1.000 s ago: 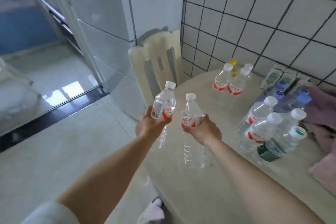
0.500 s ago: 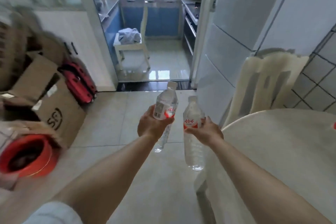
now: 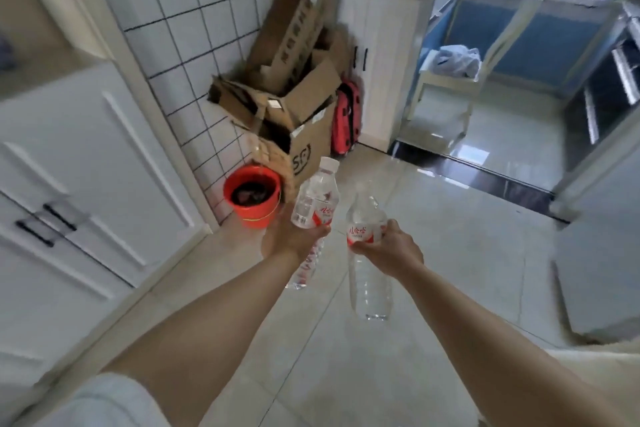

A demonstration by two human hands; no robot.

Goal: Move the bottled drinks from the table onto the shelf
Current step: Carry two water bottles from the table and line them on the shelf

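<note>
Left hand is gripping a clear water bottle around its red-and-white label, fingers curled round it; white cap pointing up and slightly right, base hanging below the wrist. Right hand is gripping a second water bottle at its red label band, thumb and fingers wrapped round; this one is hanging near upright, cap end blurred against the floor. Both bottles are being held in the air over the tiled floor, close beside each other but apart, with no surface under them. Bottles are looking full or near full, hard to say for sure.

Ahead on the floor: a red bucket is sitting against the tiled wall, with a heap of cardboard boxes behind it and a red bag beside the boxes. White cabinet doors with black handles are running along the left. At right a doorway is opening onto a kitchen with a white chair carrying a plastic bag. Frame is motion-blurred.
</note>
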